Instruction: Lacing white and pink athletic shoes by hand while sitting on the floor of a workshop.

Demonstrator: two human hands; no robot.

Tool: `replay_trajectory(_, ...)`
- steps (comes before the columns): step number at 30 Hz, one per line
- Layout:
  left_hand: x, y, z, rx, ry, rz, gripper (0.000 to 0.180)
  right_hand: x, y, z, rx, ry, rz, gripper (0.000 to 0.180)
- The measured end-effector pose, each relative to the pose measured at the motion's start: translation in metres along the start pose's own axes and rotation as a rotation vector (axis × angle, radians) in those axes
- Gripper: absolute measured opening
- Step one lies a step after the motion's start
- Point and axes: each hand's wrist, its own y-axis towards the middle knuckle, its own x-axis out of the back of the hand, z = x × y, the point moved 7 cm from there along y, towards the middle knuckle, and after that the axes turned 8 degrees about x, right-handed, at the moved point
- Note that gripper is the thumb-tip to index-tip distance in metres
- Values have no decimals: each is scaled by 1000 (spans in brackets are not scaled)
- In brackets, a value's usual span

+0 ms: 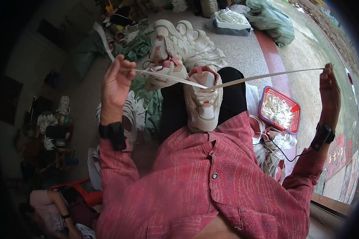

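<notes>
A cream and beige sneaker [203, 104] with a pink lining rests on my lap, its toe towards my body. White lace crosses its lower eyelets, and two long ends run out from it to either side. My left hand [117, 81], raised on the left, is closed on one end of the shoelace [167, 76]. Far out on the right, my right hand [330, 85] is closed on the other end. Both lengths look drawn out nearly straight. Another sneaker [163, 75] with a pink tab lies just beyond my left knee.
Beyond my knees, several cream sneakers [191, 42] lie in a row on the floor. To the right stands a red and blue basket [281, 109] of white laces, with more shoes below it. Green sacks [269, 22] lie at the back. Another person [48, 211] sits at the lower left.
</notes>
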Motion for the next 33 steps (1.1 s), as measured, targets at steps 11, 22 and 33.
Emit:
replay_trajectory(11,172,-157,57,361,331,-687,39,13,-27,-199,-207,-697,-67,25)
replay_trajectory(22,-103,-33,115,-280,1211,85,15,-106,-122,-288,-494,-719,682,17)
replay_trajectory(33,-146,40,179,-142,1214,479,14,-96,-107,-303,-614,-718,681,24)
